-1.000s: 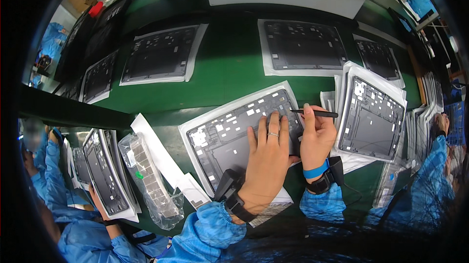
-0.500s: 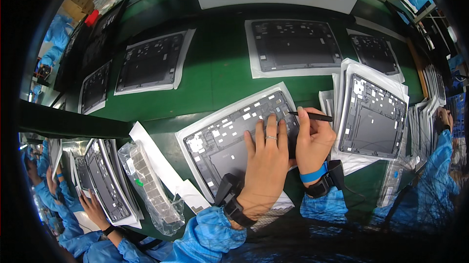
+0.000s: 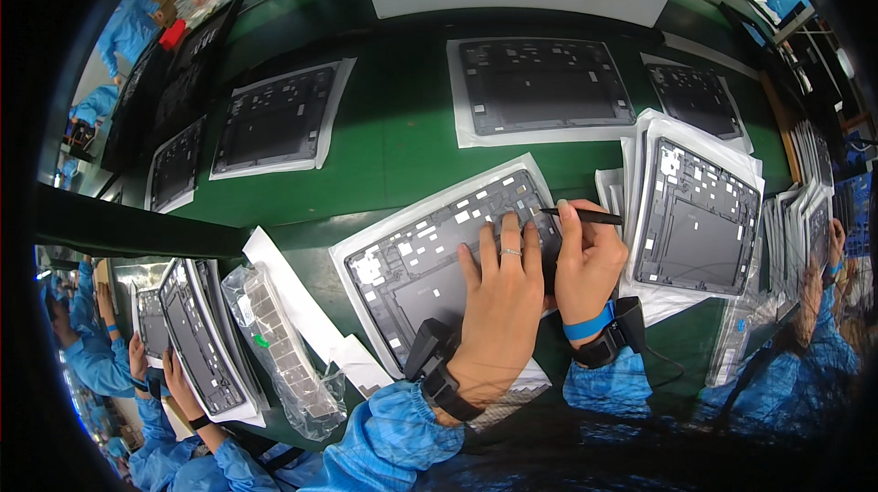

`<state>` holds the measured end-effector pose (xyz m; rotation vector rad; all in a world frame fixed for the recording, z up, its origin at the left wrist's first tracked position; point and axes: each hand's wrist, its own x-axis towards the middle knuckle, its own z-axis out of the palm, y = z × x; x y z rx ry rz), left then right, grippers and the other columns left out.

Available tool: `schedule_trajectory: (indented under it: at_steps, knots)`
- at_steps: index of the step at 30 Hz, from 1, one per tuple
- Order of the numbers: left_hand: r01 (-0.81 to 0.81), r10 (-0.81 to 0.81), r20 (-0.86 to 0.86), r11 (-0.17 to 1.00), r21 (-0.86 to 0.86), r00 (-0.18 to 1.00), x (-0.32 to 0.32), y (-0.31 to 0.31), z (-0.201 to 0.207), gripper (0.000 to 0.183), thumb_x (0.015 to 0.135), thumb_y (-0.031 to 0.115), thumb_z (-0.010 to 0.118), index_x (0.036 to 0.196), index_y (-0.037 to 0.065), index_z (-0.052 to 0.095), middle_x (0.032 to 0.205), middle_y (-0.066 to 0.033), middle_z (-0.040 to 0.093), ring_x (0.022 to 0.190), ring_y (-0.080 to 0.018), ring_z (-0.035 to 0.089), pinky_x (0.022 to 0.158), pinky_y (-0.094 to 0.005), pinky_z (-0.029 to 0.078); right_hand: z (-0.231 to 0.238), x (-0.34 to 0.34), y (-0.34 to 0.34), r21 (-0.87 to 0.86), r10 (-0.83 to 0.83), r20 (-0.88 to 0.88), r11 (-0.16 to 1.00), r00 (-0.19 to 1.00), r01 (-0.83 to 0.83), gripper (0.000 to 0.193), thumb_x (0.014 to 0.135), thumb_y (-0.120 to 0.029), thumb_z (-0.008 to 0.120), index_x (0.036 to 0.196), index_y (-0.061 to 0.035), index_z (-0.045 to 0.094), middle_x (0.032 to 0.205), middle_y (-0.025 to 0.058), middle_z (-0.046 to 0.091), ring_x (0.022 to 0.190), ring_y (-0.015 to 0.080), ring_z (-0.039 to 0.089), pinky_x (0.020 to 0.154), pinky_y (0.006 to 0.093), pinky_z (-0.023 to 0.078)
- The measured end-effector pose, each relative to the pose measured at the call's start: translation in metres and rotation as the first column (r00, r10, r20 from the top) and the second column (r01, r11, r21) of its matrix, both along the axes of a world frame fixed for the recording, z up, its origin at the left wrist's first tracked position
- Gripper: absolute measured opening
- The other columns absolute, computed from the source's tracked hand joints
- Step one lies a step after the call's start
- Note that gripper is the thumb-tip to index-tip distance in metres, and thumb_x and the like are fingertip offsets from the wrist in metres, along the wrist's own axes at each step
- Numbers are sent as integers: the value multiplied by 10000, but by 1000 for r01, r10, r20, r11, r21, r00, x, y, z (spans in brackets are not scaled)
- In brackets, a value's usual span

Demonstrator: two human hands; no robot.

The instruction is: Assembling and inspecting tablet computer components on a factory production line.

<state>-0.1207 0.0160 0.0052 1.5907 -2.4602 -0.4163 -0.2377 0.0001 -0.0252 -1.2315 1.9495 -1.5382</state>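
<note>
A dark grey tablet back housing (image 3: 416, 295), dotted with small white pads, lies tilted on a white foam sheet in front of me. My left hand (image 3: 501, 318) rests flat on its right half, fingers spread, a ring on one of them. My right hand (image 3: 588, 263) is closed around a slim black pen-like tool (image 3: 599, 217). The tool's pointed tip is at the housing's upper right edge, beside the left fingertips; whether it touches I cannot tell. Part of the housing is hidden under my hands.
At the right stands a stack of similar housings (image 3: 700, 218) between white sheets. More housings (image 3: 544, 85) lie on the green belt (image 3: 402, 144) beyond. A clear bag of flat parts (image 3: 283, 341) and white strips (image 3: 297, 295) lie at left. Co-workers' hands (image 3: 178, 382) work at both sides.
The housings on the far belt have shifted slightly left. My hands and the tool have barely moved. Co-workers' hands at left and right have changed place.
</note>
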Motion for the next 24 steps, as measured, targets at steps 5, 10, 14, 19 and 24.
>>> schedule_trajectory:
  at_steps: [5,10,14,19,24]
  knots:
    - [3,-3,-2,1000,7,1000,0,0,1,838,829,353,826,1492,-44,501,1505,-213,454,1407,-417,458,1160,-640,397,-1,-1,-1,-11,-7,-32,1000,999,7,201,1023,-152,715,1024,48,735,851,133,718,670,154,665,595,305,518]
    - [7,-7,-6,1000,-2,1000,0,0,1,854,829,365,825,1499,-46,494,1506,-215,454,1403,-421,457,1159,-642,396,-6,-3,-2,-4,-9,46,1000,999,10,218,1026,-163,715,1012,53,743,844,140,713,664,166,663,589,313,506]
    - [11,-12,-8,1000,-6,1000,0,0,-2,857,832,369,821,1504,-47,491,1510,-215,452,1401,-421,458,1160,-642,394,-3,-3,-1,14,-8,24,1000,1000,8,224,1027,-167,714,1011,55,741,851,148,721,665,180,671,590,318,507]
    - [2,-2,-7,1000,-5,1000,0,1,-1,849,835,367,818,1503,-46,495,1512,-227,448,1400,-421,460,1160,-643,391,0,-1,-1,4,-4,16,1000,1000,4,227,1026,-169,715,1012,56,738,854,152,726,691,194,699,607,321,526]
    - [25,-24,21,999,-36,999,-5,-1,-2,753,872,258,761,1522,-7,490,1585,-134,434,1389,-435,462,1131,-691,407,-4,-4,-1,20,-17,28,1000,999,16,221,1023,-160,714,1011,59,734,862,158,727,713,205,718,616,322,536]
